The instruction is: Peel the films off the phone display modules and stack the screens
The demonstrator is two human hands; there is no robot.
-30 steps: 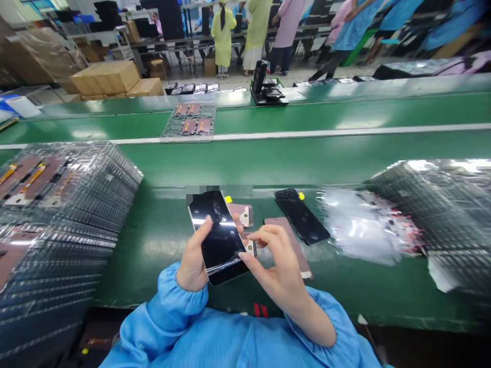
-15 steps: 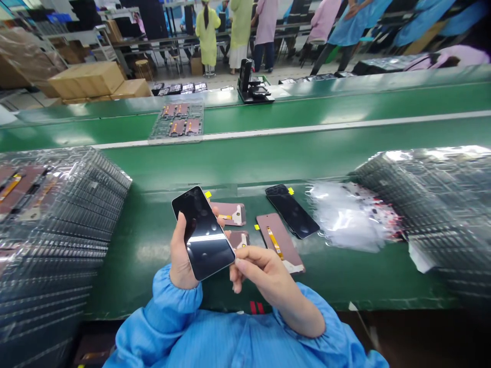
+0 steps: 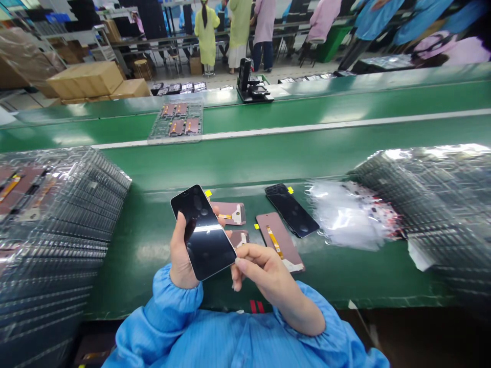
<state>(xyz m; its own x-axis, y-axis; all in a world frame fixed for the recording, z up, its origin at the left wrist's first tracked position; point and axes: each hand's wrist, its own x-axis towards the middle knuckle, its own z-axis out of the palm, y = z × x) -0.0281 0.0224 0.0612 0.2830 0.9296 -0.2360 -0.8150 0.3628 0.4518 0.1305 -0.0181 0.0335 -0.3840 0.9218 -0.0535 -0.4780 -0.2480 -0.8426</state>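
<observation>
My left hand (image 3: 182,253) grips a black phone screen panel (image 3: 203,232), glass side up, with the thumb lying on its left edge. My right hand (image 3: 261,273) is beside the panel's lower right corner, fingers curled and pinched together near its edge. On the green bench just beyond lie two pinkish panels face down (image 3: 230,213) (image 3: 280,240), a third partly hidden behind the held one, and a black panel face up (image 3: 292,209).
Tall stacks of clear plastic trays stand at left (image 3: 57,225) and right (image 3: 433,204). Crumpled clear film (image 3: 349,214) lies by the right stack. A tray with panels (image 3: 178,122) sits on the far conveyor belt. Several people stand in the background.
My right hand has drawn back from over the panel to its lower right corner, uncovering a pinkish panel on the bench. The held panel has barely moved in the last half second.
</observation>
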